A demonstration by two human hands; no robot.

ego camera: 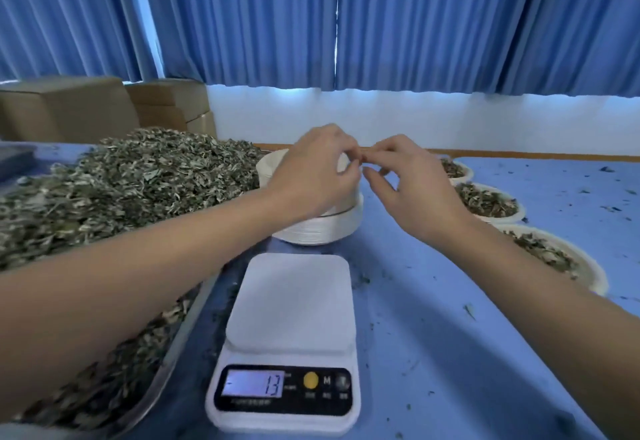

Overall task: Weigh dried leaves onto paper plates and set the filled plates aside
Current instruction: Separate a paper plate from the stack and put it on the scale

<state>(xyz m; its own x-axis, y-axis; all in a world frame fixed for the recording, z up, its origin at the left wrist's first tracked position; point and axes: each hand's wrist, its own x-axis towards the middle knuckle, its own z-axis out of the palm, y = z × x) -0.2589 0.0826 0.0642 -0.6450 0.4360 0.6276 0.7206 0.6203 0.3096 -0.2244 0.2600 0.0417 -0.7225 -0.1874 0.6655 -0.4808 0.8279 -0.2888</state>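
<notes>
The stack of paper plates (pixel 322 230) stands on the blue surface (pixel 450 335) just behind the bare scale (pixel 287 304), beside the heap of dried leaves (pixel 138 176). Each plate is likely light, thin and bendy, nested tightly in the next, so the rim is the place to peel one free without creasing it. Both arms reach forward over the scale. The left hand (pixel 311 169) covers the stack's top, fingers curled onto the top rim. The right hand (pixel 412 186) pinches thumb and forefinger together at that same edge, though I cannot tell whether they hold paper
</notes>
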